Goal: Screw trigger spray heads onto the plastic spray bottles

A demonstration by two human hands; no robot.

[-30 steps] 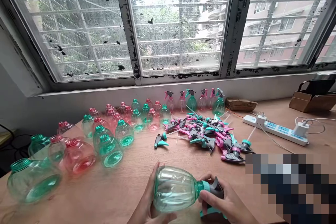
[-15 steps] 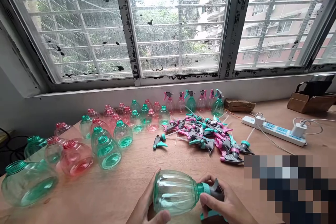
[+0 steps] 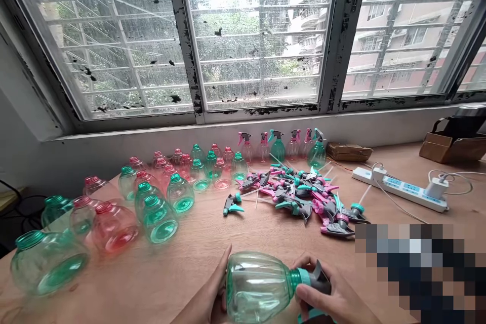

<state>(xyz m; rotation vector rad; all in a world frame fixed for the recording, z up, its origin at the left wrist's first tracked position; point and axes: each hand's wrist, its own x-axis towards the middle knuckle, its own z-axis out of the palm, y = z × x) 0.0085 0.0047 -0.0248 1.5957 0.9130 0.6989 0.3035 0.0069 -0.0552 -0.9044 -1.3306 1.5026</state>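
Note:
A clear green spray bottle (image 3: 260, 286) lies on its side between my hands, low in the head view, its base to the left. My left hand (image 3: 212, 288) is wrapped round the base end, most of its fingers hidden behind the plastic. At the neck, my right hand (image 3: 330, 288) grips the grey and teal spray head (image 3: 321, 278), with the thumb by the teal collar. The collar sits against the bottle's neck; how tightly it is screwed on I cannot tell. Beyond my hands lies a single loose spray head (image 3: 233, 205).
Open green and pink bottles (image 3: 159, 218) stand in rows at the left. A heap of spray heads (image 3: 299, 190) lies mid-table. Several bottles with heads (image 3: 278, 149) line the wall. To the right are a power strip (image 3: 402, 190), a flat brown package (image 3: 348, 152) and a cardboard box (image 3: 451, 147).
The bottle and both hands have shifted slightly right and down in view. My left thumb no longer shows in front of the bottle. The right hand still grips the spray head.

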